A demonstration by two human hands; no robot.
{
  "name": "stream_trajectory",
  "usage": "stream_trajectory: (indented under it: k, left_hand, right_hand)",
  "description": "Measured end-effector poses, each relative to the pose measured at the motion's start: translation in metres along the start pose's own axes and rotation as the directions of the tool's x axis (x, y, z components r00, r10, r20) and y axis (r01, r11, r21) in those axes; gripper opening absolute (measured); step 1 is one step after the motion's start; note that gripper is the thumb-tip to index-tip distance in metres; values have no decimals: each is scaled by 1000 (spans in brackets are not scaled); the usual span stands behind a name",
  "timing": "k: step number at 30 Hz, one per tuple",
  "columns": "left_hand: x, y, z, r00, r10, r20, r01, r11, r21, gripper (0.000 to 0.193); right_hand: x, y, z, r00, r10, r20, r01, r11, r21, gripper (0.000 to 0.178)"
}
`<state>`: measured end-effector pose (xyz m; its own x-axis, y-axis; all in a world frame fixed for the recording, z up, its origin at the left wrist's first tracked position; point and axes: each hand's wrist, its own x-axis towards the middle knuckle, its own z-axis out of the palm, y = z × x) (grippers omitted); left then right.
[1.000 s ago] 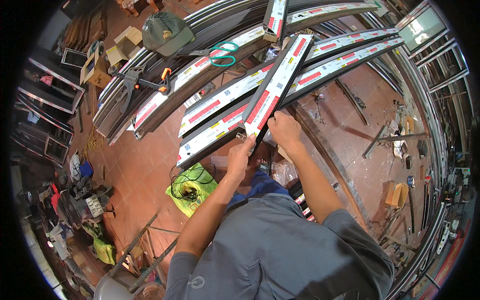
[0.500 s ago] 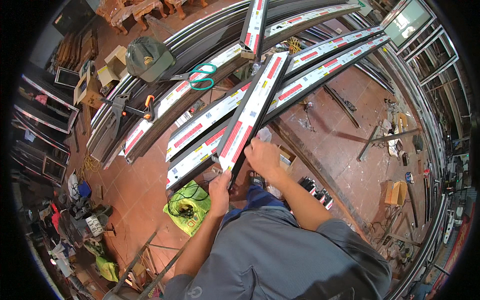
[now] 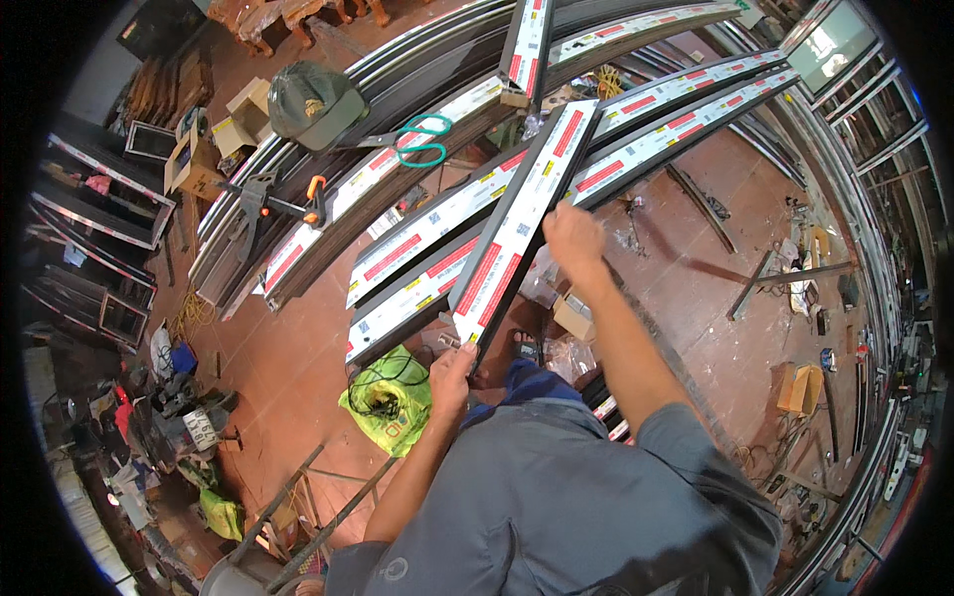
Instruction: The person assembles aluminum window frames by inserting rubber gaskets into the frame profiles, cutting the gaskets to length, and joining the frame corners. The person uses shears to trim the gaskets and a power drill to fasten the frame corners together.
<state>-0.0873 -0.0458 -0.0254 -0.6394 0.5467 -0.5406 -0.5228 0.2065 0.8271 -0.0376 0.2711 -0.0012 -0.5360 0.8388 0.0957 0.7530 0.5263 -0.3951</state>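
Note:
A long dark metal profile [image 3: 524, 223], faced with white film with red and yellow labels, slants away from me across other profiles. My left hand [image 3: 452, 377] grips its near end, thumb on top, the other fingers partly hidden. My right hand [image 3: 574, 238] is closed at its right edge, about midway along; the fingertips are hidden behind that edge. Beneath lie two similar long profiles [image 3: 397, 252] side by side, running from near left to far right. Another film-covered profile [image 3: 526, 48] points away beyond the far end.
Teal-handled scissors [image 3: 424, 140], a dark cap [image 3: 316, 107] and an orange-tipped clamp [image 3: 260, 209] rest on the stacked profiles at left. A yellow-green bag [image 3: 396, 417] with black cable lies on the tiled floor by my left forearm. Past my right arm are a small carton [image 3: 573, 316] and loose bars [image 3: 701, 207].
My right hand has slid away from me along the profile's right edge, from near its close end to about its middle. My left hand stays at the near end. The view has shifted slightly.

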Motion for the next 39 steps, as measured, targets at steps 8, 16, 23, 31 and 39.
stream_trajectory:
  k: [8, 16, 23, 31, 39]
  left_hand:
    - [-4, 11, 3, 1000, -26, -7, 26, 1000, -16, 42]
    - [4, 13, 2, 998, 52, -26, -51, 998, 33, 41]
    - [14, -23, -60, 960, 128, 249, -188, 955, 230, 53]
    - [-49, 12, -74, 972, 155, 178, -236, 584, 777, 20]
    - [-50, -12, -56, 992, 115, 55, -127, 916, 381, 19]
  right_hand:
    - [85, 32, -5, 997, 83, -4, -83, 994, -73, 33]
    - [145, 59, -16, 990, 144, -8, -144, 981, -130, 32]
    - [180, 111, 31, 995, -93, -35, 84, 973, -213, 35]
    - [154, 80, -6, 998, 25, -64, -36, 984, -174, 35]
    - [160, 78, -9, 999, -14, 43, 21, 986, -166, 40]
